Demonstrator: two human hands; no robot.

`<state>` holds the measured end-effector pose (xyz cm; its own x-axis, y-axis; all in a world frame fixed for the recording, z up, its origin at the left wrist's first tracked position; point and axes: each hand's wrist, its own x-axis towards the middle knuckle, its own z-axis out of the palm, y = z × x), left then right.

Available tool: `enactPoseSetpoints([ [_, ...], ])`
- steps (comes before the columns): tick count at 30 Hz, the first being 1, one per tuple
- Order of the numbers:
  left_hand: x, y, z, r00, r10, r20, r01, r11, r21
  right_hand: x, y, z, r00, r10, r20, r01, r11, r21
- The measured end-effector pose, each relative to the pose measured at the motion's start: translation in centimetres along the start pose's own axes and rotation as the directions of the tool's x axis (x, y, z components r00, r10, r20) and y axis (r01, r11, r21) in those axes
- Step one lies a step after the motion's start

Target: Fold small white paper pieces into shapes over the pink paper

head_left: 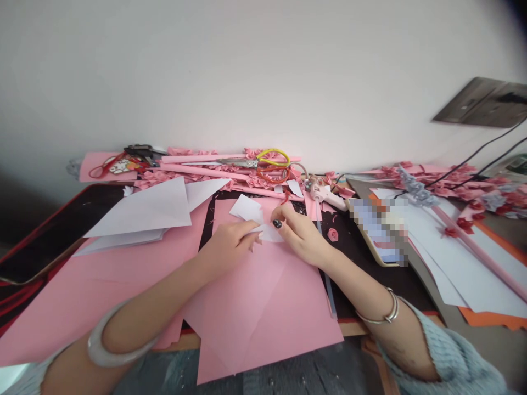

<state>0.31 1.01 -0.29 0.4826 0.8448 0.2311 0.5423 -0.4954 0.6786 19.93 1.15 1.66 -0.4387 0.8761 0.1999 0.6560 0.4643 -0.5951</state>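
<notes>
Over the middle of the table, both my hands hold one small piece of white paper [272,233] between them. The fingers of my left hand [233,241] are closed on its left side. My right hand [302,235] pinches its right side with thumb and forefinger, the dark-painted thumbnail showing. Just behind lies another small white paper piece [246,209]. Under my hands large pink sheets [272,318] overlap, hanging past the table's front edge. Folds in the held paper are partly hidden by my fingers.
Scissors [274,158], pink paper flowers and rolled sticks line the wall. A pale pink glue gun [329,196] and a phone [376,236] lie right of centre. White sheets [144,211] are stacked left, beside a large dark tablet-like device [61,225]. More white and orange sheets lie right.
</notes>
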Motion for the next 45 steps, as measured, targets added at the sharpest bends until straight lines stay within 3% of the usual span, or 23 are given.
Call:
enactPoseSetpoints([
  [6, -0.1, 0.8, 0.0, 0.981, -0.07, 0.18, 0.13, 0.929, -0.347, -0.1, -0.3, -0.4, 0.991, -0.092, 0.095, 0.076, 0.984, 0.159],
  [12, 0.1, 0.5, 0.1, 0.951, -0.071, 0.301, 0.208, 0.867, -0.452, 0.0, 0.4, 0.8, 0.994, -0.101, 0.051, 0.093, 0.986, 0.138],
  [17, 0.0, 0.5, 0.1, 0.945, -0.053, 0.323, 0.213, 0.85, -0.482, 0.1, 0.4, 1.2, 0.988, -0.129, 0.084, 0.111, 0.974, 0.196],
  [25, 0.1, 0.6, 0.1, 0.932, -0.043, 0.36, 0.229, 0.84, -0.491, 0.0, 0.2, 1.4, 0.985, -0.128, 0.117, 0.114, 0.987, 0.116],
  [34, 0.1, 0.7, 0.1, 0.96, -0.015, 0.279, 0.165, 0.835, -0.525, -0.1, -0.5, 2.2, 0.999, -0.027, -0.047, 0.037, 0.97, 0.239],
  [45, 0.1, 0.6, 0.1, 0.958, 0.014, 0.286, 0.171, 0.774, -0.61, -0.3, -0.8, 2.6, 0.996, 0.066, -0.055, -0.046, 0.952, 0.303],
])
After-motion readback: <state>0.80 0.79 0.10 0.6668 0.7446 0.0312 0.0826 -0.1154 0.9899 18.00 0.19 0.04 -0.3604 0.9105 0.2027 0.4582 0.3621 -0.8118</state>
